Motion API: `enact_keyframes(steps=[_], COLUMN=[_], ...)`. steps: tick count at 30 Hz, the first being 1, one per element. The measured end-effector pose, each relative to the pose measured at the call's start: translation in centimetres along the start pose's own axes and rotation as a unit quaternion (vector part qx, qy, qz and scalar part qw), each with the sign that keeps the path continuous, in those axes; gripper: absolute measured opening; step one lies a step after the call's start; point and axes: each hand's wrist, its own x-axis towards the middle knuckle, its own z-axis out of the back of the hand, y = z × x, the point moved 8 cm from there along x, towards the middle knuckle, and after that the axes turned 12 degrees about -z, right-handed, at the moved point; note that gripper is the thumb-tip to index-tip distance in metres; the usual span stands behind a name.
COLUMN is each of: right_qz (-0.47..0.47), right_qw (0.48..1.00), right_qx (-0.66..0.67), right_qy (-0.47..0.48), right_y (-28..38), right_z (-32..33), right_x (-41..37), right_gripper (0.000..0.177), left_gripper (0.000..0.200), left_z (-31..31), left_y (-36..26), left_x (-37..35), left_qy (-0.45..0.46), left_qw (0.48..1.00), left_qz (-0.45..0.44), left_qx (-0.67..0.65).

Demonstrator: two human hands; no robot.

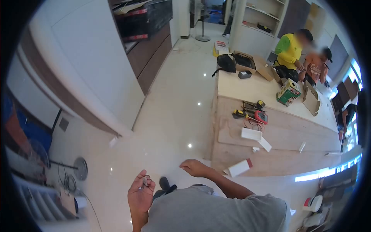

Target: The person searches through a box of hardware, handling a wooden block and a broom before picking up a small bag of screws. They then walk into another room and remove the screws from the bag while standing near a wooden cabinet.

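My left hand is held palm up in front of my grey shirt, with the thumb raised. Its curled fingers close around a small greyish piece, too small to name. My right hand hangs over the floor near the left edge of the wooden table. Its fingers are pressed together, and whatever may be inside them is hidden. The nearest things to it on the table are a white box with a red end and an open white box.
A red multimeter and yellow-black tools lie on the table, behind them a green box and open cartons. Two people stand at its far side. On the left are a fan base and cables.
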Motion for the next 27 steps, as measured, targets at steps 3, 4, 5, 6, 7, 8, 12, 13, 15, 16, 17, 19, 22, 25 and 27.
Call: enact_keyframes(steps=[3,4,5,6,7,8,12,13,15,16,17,19,22,25,27], right_qz=[-0.104,-0.097,-0.151,-0.167,-0.191,-0.206,-0.204,-0.209,-0.224,-0.204,-0.192,-0.194,-0.099,-0.151,-0.125], right_qw=[0.993,0.993,0.986,0.983,0.977,0.972,0.966,0.964,0.951,0.944,0.942,0.936,0.932,0.947,0.936], right_qx=[-0.021,-0.022,0.024,0.029,0.048,0.055,0.052,0.057,0.118,0.142,0.140,0.137,0.122,0.033,-0.069], right_qy=[-0.050,-0.064,-0.060,-0.065,-0.081,-0.093,-0.151,-0.152,-0.180,-0.216,-0.238,-0.258,-0.326,-0.283,-0.321], right_y=[-2.2,-2.1,-1.3,-0.5,-1.2,-1.3,-5.1,-5.4,-6.2,-6.3,-4.7,-1.5,2.6,1.9,-0.7], right_z=[0.7,1.3,2.8,4.6,5.4,6.8,12.6,13.8,19.6,22.1,25.8,31.9,40.7,45.0,47.1], right_x=[5.0,6.4,7.7,9.7,11.3,13.0,21.4,23.5,29.7,32.6,35.5,40.0,46.2,52.3,56.4], right_gripper=[0.022,0.022,0.025,0.026,0.026,0.026,0.024,0.024,0.024,0.023,0.023,0.023,0.019,0.021,0.021], left_gripper=[0.038,0.034,0.034,0.033,0.031,0.026,0.024,0.024,0.025,0.024,0.024,0.025,0.026,0.029,0.030], left_z=[-1.9,-2.8,-4.5,-5.7,-6.8,-8.6,-12.8,-13.8,-17.3,-18.4,-19.8,-23.2,-28.3,-31.6,-33.0], left_y=[-2.7,-3.0,-3.2,-3.1,-3.3,-3.2,-0.7,-0.1,1.9,2.5,2.9,3.7,5.7,8.8,11.0], left_x=[9.4,12.5,15.9,19.1,22.0,24.6,36.8,39.7,46.6,49.5,51.8,56.0,63.0,70.7,75.9], left_qy=[0.043,0.047,0.067,0.086,0.101,0.120,0.158,0.154,0.160,0.153,0.146,0.136,0.154,0.207,0.247], left_qw=[0.994,0.990,0.988,0.982,0.974,0.967,0.953,0.952,0.950,0.956,0.961,0.956,0.951,0.932,0.914], left_qz=[0.095,0.129,0.136,0.166,0.193,0.208,0.240,0.244,0.243,0.235,0.231,0.250,0.256,0.287,0.311], left_qx=[0.018,0.028,0.023,0.041,0.065,0.081,0.095,0.100,0.109,0.082,0.052,0.073,0.081,0.081,0.079])
